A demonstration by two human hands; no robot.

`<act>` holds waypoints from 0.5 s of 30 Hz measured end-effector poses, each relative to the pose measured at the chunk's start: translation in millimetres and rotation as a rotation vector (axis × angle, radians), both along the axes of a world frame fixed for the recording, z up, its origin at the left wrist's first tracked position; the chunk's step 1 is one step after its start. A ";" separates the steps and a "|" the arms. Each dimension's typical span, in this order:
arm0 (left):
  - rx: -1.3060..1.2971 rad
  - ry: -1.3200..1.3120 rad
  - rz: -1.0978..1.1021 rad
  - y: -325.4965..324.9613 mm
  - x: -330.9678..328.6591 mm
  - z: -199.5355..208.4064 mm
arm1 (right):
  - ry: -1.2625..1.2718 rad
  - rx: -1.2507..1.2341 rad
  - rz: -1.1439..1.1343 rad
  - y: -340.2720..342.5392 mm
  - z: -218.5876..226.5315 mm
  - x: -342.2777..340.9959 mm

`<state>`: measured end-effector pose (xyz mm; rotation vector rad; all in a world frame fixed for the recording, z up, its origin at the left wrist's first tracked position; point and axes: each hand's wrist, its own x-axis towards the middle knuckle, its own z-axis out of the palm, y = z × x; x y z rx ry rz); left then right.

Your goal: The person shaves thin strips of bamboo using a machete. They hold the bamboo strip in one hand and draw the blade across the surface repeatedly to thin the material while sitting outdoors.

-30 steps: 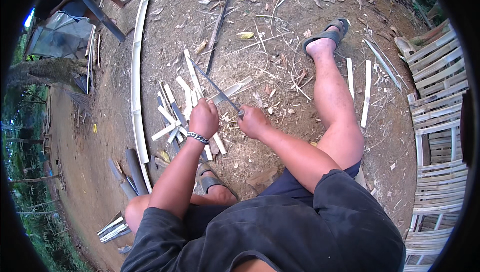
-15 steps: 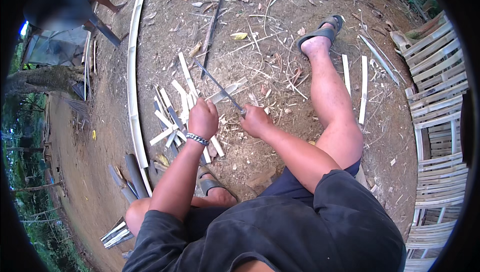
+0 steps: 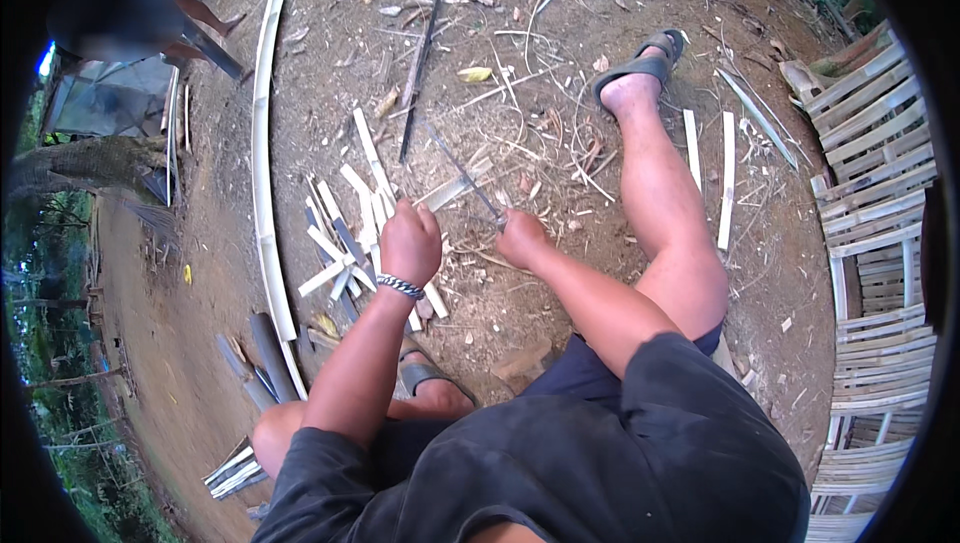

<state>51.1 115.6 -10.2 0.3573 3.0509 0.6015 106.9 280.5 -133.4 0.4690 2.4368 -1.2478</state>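
My left hand (image 3: 410,241), with a chain bracelet at the wrist, is closed on a pale bamboo strip (image 3: 447,193) that slants out to the right from the fingers. My right hand (image 3: 522,238) grips a long, thin-bladed knife (image 3: 460,171). Its blade points up and left, crosses the strip, and is smeared by motion near the tip. Most of the handle is hidden in my fist. Below and left of my left hand, several cut bamboo pieces (image 3: 327,278) lie in a loose pile, some pale, some dark-skinned.
A long split bamboo length (image 3: 264,143) runs along the left, with dark bamboo pieces (image 3: 272,348) near its lower end. Two pale strips (image 3: 727,178) lie right of my outstretched leg. A slatted bamboo structure (image 3: 880,203) stands at far right. Another person (image 3: 120,18) is at upper left.
My right hand has shifted slightly right with the knife, and the blade tip has swung to the right. My left hand has barely moved.
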 end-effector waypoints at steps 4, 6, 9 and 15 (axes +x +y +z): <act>0.035 -0.067 0.012 -6.6 -6.1 1.0 | 0.144 -0.039 0.208 -19.9 74.7 2.9; 0.036 -0.090 -0.010 7.4 1.3 -2.9 | 0.055 -0.011 0.082 13.2 9.1 13.9; 0.040 -0.026 -0.005 6.5 -19.5 8.8 | -0.085 -0.125 0.014 8.6 15.4 -4.8; 0.102 -0.142 -0.056 17.6 0.1 0.7 | 0.076 0.028 0.008 28.5 -24.2 -2.1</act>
